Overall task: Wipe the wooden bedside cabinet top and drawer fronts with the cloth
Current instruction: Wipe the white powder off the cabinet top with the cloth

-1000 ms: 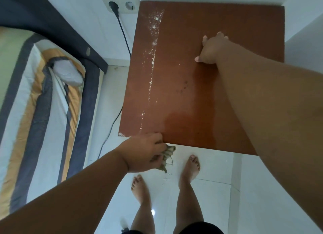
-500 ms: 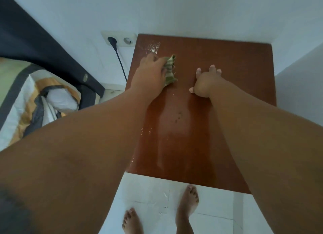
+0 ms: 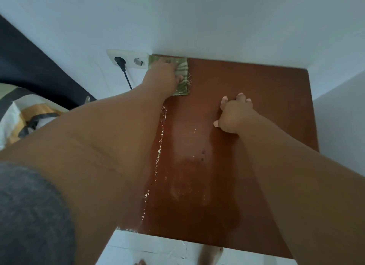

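Green cloth (image 3: pixel 182 77) seemingly against cabinet top's (image 3: pixel 256 98) back-left edge.

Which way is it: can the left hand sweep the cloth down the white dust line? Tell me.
Probably yes. The left hand presses the cloth flat at the cabinet top's back left corner, and the dust line runs straight toward the front edge, unblocked. The right hand rests off to the side.
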